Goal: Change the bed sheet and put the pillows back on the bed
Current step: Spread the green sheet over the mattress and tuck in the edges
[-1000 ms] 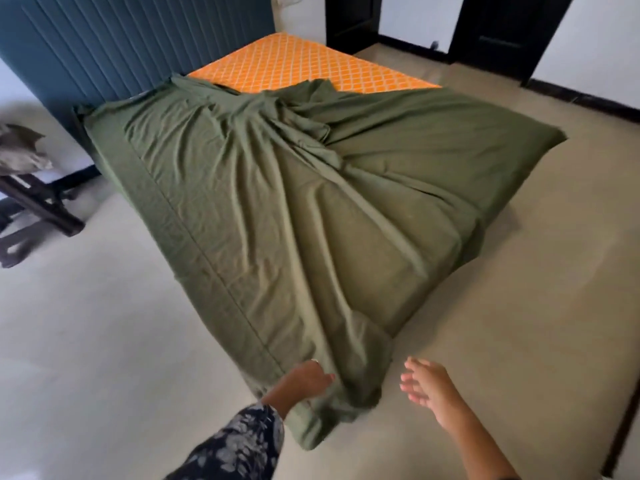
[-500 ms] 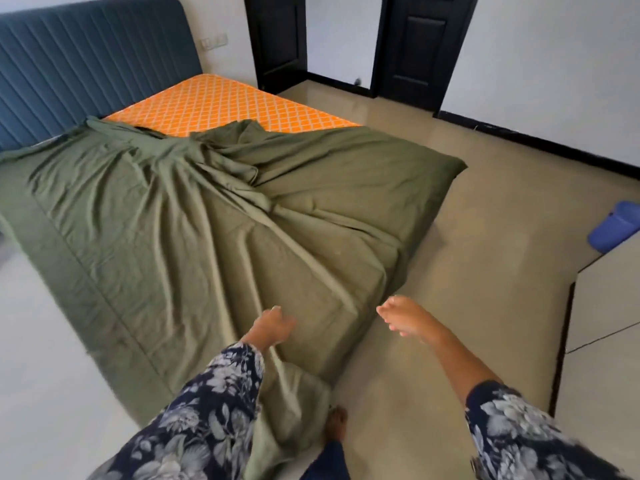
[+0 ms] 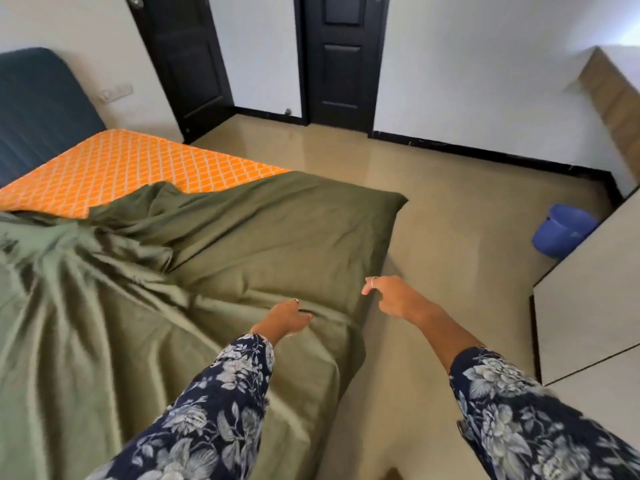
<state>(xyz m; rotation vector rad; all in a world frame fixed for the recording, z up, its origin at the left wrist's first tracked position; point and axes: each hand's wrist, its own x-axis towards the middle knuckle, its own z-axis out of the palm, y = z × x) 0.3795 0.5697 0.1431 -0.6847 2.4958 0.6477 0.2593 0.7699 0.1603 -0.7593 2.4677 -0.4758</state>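
Two hands out over the bed's near right corner. Versus 0.5 s ago: view has swung right, so less of the blue headboard (image 3: 38,112) shows, and the blue bucket (image 3: 562,233) plus the pale desk (image 3: 588,306) now sit well inside the frame; both hands have pushed further forward along the bed edge.

Olive green bed sheet (image 3: 145,306) is spread rumpled over the near part of the bed, bunched in folds at left, hanging over the right side down to the floor (image 3: 450,209). Orange patterned mattress (image 3: 131,164) is bare at the head end. No pillows in view.

Left hand (image 3: 285,318): fingers curled down on the sheet near the bed's right edge, thumb out. Looks like it pinches a fold, but blur hides the grip, so can't tell. Forearm reaches forward, floral sleeve (image 3: 221,410) to the wrist.

Right hand (image 3: 394,296): in the air just beside the sheet's hanging edge, over the floor, palm down, fingers loosely bent, holding nothing. Arm extended, sleeve above the elbow.
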